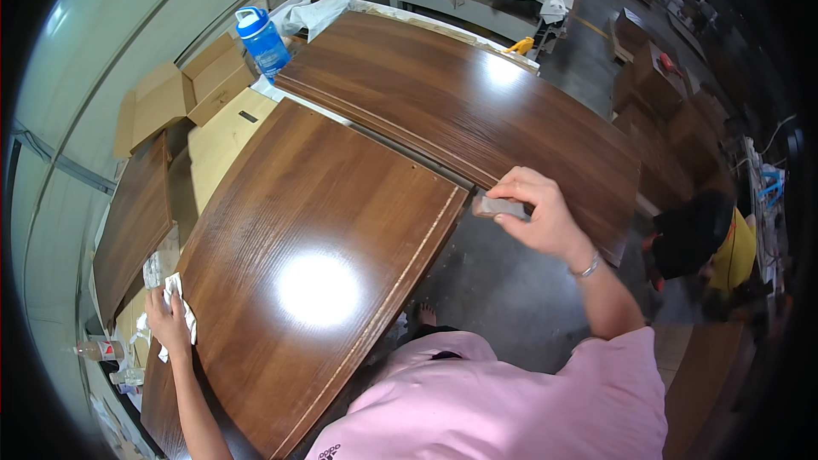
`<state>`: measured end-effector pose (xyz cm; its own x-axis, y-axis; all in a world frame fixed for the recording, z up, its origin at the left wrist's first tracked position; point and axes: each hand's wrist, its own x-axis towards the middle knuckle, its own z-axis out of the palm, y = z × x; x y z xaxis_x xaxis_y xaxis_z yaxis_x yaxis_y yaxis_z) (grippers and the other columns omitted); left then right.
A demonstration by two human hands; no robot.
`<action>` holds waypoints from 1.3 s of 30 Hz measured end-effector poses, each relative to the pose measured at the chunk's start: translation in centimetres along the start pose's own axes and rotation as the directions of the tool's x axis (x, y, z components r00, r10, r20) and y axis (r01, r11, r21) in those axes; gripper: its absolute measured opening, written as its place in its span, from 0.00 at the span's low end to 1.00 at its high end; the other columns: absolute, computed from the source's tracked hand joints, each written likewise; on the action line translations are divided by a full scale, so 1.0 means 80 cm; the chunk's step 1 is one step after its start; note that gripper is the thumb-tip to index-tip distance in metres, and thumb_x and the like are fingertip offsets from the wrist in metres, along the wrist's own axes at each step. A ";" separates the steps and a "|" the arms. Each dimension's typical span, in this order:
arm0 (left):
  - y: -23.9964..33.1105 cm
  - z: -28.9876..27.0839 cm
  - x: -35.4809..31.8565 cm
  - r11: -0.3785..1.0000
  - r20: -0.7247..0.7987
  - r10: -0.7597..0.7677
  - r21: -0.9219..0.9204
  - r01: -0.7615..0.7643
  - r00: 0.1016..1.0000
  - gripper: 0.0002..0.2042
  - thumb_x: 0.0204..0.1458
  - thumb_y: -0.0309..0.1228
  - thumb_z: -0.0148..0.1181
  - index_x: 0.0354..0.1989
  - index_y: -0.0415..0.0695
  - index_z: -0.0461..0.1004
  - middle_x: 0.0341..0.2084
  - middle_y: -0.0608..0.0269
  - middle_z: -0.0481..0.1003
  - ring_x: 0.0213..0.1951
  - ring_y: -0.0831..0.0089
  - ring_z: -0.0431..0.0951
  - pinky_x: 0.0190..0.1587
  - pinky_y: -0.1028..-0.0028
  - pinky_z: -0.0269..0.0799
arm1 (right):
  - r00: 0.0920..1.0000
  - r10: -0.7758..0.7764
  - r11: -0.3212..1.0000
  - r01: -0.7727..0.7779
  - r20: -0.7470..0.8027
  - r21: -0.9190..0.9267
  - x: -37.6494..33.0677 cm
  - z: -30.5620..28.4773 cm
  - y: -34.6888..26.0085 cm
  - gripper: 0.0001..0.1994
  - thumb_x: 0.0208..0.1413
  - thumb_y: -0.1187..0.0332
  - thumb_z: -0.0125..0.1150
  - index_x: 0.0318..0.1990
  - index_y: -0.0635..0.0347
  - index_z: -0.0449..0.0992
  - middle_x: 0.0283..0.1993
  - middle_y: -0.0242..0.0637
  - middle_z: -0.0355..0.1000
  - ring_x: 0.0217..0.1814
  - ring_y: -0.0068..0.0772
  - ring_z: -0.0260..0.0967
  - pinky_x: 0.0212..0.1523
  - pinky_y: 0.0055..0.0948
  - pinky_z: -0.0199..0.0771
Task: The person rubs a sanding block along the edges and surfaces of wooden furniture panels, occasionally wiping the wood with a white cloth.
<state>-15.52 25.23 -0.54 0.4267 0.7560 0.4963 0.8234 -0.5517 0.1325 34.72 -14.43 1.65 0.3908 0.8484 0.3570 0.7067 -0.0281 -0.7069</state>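
My right hand (545, 211) pinches a small greyish-brown block (487, 205), which looks like a sanding block, between thumb and fingers. It is beside the right corner of the near brown wood-grain panel (256, 204), close to the near edge of a second brown panel (409, 77). At the near panel's left edge, my left hand (168, 324) is closed on a crumpled white cloth (189, 324). Bright light reflects off both panels. A narrow gap separates them, and a pale worn line runs along the near panel's right edge.
A blue water bottle (268, 51) stands behind the panels, next to an open cardboard box (158, 102). Another brown panel (136, 221) leans at left, above a clear plastic bottle (100, 349). Beyond are a yellow tool-like object (521, 46), a cluttered workbench (434, 4) and stacked brown pieces (652, 149).
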 end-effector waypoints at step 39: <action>-0.035 0.019 0.006 0.997 0.019 0.060 -0.040 -0.059 0.998 0.11 0.59 0.30 0.57 0.46 0.37 0.72 0.41 0.52 0.72 0.44 0.52 0.74 0.48 0.62 0.67 | 0.946 -0.160 0.958 0.218 -0.281 0.187 -0.068 0.175 -0.107 0.14 0.42 0.77 0.69 0.39 0.59 0.78 0.34 0.37 0.69 0.36 0.39 0.71 0.35 0.36 0.77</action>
<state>-17.04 27.64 -1.95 0.4826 0.7280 0.4870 0.7811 -0.6092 0.1366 18.31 -11.35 -2.82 0.4226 0.6585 0.6227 0.6519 0.2565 -0.7136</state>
